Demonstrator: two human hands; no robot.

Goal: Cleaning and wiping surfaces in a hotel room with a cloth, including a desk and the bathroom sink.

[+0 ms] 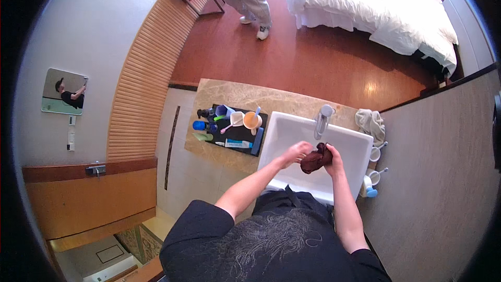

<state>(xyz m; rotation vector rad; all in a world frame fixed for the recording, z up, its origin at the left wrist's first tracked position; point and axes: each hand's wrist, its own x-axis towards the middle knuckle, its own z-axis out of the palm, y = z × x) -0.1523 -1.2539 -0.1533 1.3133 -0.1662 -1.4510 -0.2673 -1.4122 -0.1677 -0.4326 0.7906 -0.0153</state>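
A dark maroon cloth item [313,161], crumpled and wet-looking, is held above the white rectangular washbasin [352,168]. My right hand [334,160] grips its right side, with the thumb near the top edge. At its upper left is my left hand [298,153], its fingers curled close against the cloth; something small and pale shows by the fingertips, too unclear to name. Just beyond both hands stands the chrome faucet [324,119] at the basin's far edge. Whether water runs from it cannot be told.
Left of the basin, a black tray [219,133] on the marble counter [242,92] bears cups, toothbrushes, a toothpaste tube and bottles. On the right are a grey towel [370,125], white cups [374,177] and a blue-capped bottle [370,188]. Another person [250,0] stands beyond, near a bed [368,11].
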